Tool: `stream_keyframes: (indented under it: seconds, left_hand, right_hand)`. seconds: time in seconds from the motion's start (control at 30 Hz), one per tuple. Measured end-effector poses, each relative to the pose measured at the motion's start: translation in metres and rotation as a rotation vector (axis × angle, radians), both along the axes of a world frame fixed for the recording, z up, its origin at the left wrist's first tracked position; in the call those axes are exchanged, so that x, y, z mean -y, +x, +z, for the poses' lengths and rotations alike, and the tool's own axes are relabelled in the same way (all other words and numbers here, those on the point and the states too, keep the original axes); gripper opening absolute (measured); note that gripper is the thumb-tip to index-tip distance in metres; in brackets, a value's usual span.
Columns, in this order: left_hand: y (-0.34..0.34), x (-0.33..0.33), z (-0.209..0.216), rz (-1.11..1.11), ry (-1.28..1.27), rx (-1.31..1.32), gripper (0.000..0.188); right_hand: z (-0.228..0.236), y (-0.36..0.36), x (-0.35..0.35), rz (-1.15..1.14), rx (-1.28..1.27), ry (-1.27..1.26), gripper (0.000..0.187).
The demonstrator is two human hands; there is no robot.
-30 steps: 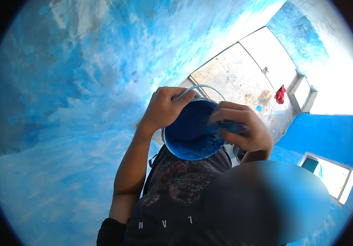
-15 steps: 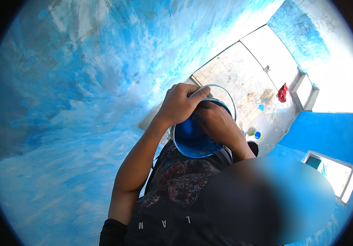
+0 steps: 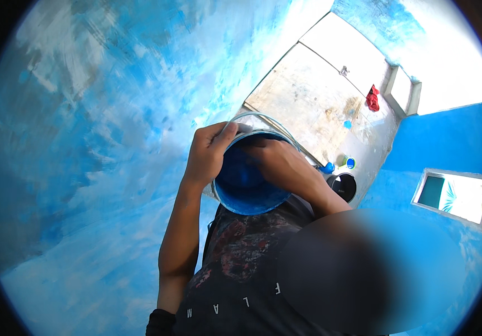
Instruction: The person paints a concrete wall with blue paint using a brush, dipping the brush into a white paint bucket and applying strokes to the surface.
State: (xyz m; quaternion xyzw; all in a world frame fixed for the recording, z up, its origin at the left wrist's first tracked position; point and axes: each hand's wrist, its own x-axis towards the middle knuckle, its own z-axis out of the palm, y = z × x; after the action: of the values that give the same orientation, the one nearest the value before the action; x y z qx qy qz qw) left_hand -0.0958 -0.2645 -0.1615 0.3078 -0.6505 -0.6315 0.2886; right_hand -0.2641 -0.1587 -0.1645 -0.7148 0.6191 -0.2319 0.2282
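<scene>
A blue-coated paint bucket (image 3: 252,203) is held up before the person's paint-stained dark shirt (image 3: 235,252), the left hand (image 3: 207,152) closed on its upper-left rim beside the raised handle (image 3: 277,122). The right hand (image 3: 280,163) reaches inside, its fingers hidden, so whether they grip anything cannot be told. Beyond, a black bucket (image 3: 353,189) stands near a small green-rimmed container (image 3: 350,163), with a red cloth (image 3: 372,98) farther off.
</scene>
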Motion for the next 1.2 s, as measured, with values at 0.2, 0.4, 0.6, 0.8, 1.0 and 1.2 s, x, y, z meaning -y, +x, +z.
stream_keyframes:
  seconds: [0.2,0.4,0.6,0.8,1.0,1.2]
  left_hand:
    - [0.025,-0.013,-0.002,0.123,0.069,-0.129,0.038]
    - [0.042,-0.022,-0.001,0.167,-0.060,-0.057,0.042]
    - [0.045,-0.025,0.002,0.155,-0.194,-0.065,0.043]
    - [0.047,-0.027,0.000,0.187,-0.147,-0.094,0.044]
    - [0.044,-0.027,0.001,0.201,-0.086,-0.095,0.040]
    - [0.035,-0.029,0.004,0.221,-0.025,-0.151,0.038]
  right_hand:
    - [0.013,0.003,-0.015,0.049,0.042,0.041,0.020]
    - [0.013,0.009,-0.011,0.075,0.011,0.037,0.028]
    - [0.008,0.020,-0.004,0.051,0.049,-0.086,0.042]
    - [-0.007,0.026,0.003,0.060,-0.006,-0.139,0.045]
    - [-0.023,0.028,0.002,0.093,-0.068,-0.081,0.038]
    - [-0.021,0.026,-0.003,0.151,-0.113,-0.012,0.017]
